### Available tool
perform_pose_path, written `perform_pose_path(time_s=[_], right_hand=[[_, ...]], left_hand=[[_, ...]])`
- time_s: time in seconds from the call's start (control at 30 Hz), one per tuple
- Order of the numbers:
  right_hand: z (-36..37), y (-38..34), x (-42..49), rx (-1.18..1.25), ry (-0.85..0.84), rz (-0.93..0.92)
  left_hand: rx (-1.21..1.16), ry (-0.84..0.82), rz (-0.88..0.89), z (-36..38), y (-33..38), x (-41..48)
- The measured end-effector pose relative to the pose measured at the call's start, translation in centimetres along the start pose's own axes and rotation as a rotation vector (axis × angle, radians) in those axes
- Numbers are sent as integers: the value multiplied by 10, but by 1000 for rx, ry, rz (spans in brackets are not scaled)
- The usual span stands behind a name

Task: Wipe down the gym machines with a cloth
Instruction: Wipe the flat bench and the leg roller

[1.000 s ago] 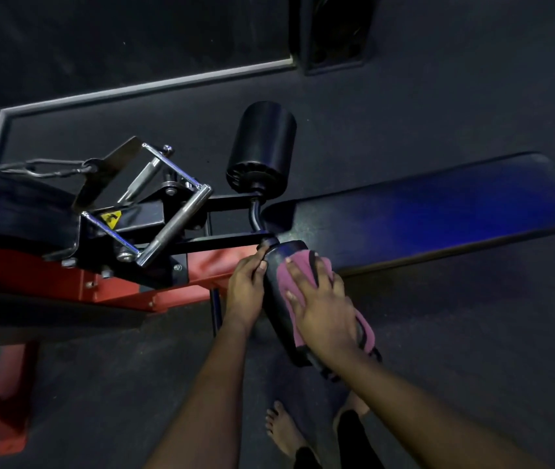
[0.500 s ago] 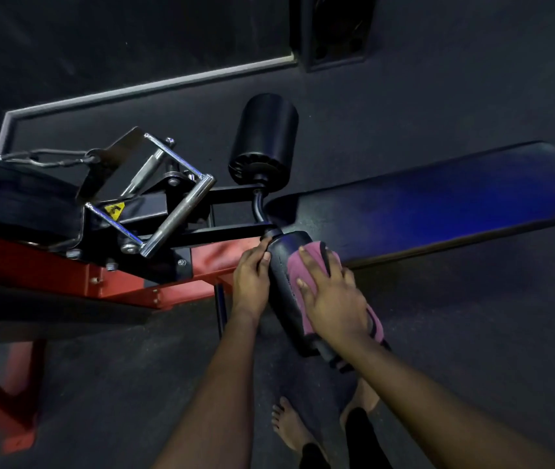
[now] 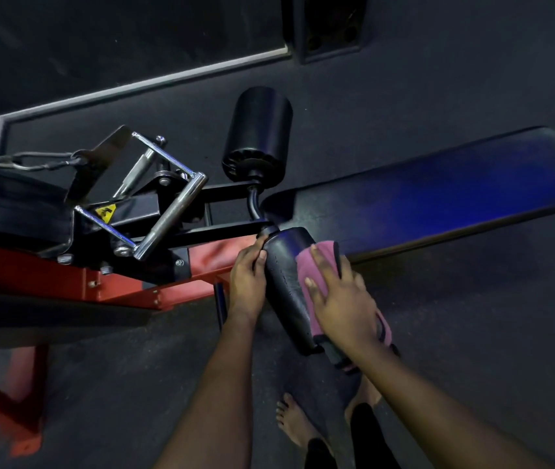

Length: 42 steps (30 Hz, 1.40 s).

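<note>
A black roller pad (image 3: 286,286) sticks out toward me from the red-framed gym machine (image 3: 76,279). A pink cloth (image 3: 323,265) lies over the pad's top and right side. My right hand (image 3: 340,299) presses the cloth flat against the pad with spread fingers. My left hand (image 3: 247,277) rests on the pad's left side near its metal post, fingers lying along the pad. A second black roller pad (image 3: 259,137) stands on the far side of the post. The long padded bench (image 3: 438,198) runs off to the right.
A chrome cable handle (image 3: 164,204) on a cable lies on the machine's black frame at left. A white line (image 3: 140,82) marks the dark rubber floor behind. My bare feet (image 3: 294,421) stand below the pad. A dark post base (image 3: 330,25) sits at the top.
My right hand has slid the cloth a little toward me and to the right over the pad. My left hand stays on the pad's left side.
</note>
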State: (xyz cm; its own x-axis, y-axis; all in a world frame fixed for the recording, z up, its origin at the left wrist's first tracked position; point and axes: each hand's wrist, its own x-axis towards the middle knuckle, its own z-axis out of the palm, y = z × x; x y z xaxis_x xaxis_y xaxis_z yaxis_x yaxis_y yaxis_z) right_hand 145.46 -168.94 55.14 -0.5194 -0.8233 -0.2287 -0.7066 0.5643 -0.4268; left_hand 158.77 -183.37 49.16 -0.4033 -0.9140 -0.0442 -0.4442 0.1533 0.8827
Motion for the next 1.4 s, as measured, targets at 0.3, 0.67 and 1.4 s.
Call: perform_pose_path(time_s=[0.3,0.67,1.4], right_hand=[[-3,-13,65,182,-78,33],[15,49,76,657,-254,328],[-5,16,17,99,-39,-219]], left_hand=[[12,2,14,-2,2,0],[51,24,11,0,-2,0],[-35,18,10,2,-4,-4]])
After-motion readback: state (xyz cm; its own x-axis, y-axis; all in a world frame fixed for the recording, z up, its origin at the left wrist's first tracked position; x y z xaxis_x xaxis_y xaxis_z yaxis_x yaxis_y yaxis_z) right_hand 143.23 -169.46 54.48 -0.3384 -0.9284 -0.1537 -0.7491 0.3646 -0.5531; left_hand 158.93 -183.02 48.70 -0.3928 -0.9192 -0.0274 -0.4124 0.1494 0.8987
